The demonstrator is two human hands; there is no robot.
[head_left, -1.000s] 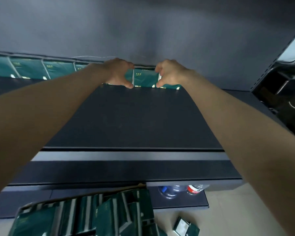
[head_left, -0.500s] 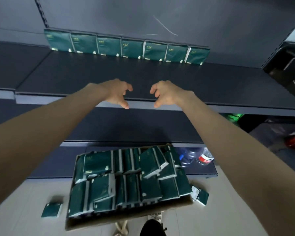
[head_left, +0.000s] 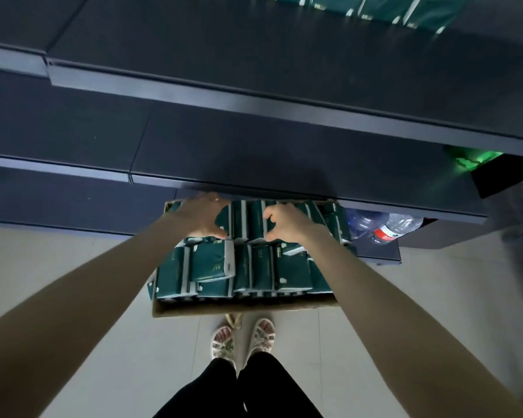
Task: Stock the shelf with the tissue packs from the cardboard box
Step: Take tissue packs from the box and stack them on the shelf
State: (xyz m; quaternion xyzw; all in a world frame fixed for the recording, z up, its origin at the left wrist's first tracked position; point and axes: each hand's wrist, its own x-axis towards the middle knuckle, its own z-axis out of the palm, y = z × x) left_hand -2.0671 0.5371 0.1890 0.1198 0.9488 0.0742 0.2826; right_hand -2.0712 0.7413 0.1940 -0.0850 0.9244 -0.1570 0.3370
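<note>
Down on the floor (head_left: 73, 267), straight ahead of the person's feet (head_left: 243, 339), sits the cardboard box (head_left: 242, 309), its long side running left to right along the front of the shelf (head_left: 254, 55) and its far edge tucked just under the lip of a lower board. Inside, the tissue packs (head_left: 290, 270) are dark green with white bands at the ends and small pale print. Most stand on edge in two rows, narrow sides up, long axes pointing from the person toward the shelf. One pack (head_left: 213, 260) in the near row lies tilted with its broad face up. Over the far row, the left hand (head_left: 201, 217) and right hand (head_left: 289, 226) hang side by side, each half curled with the thumb spread from the fingers, bracketing a few upright packs (head_left: 248, 220) between them; whether they already clasp those packs cannot be told. More green packs (head_left: 420, 13) stand in a blurred line at the back of the upper shelf board. Clear plastic bottles (head_left: 387, 227), one with a red label, lie on the lowest board just right of the box. A green glow (head_left: 471, 159) shows under the shelf at the right.
</note>
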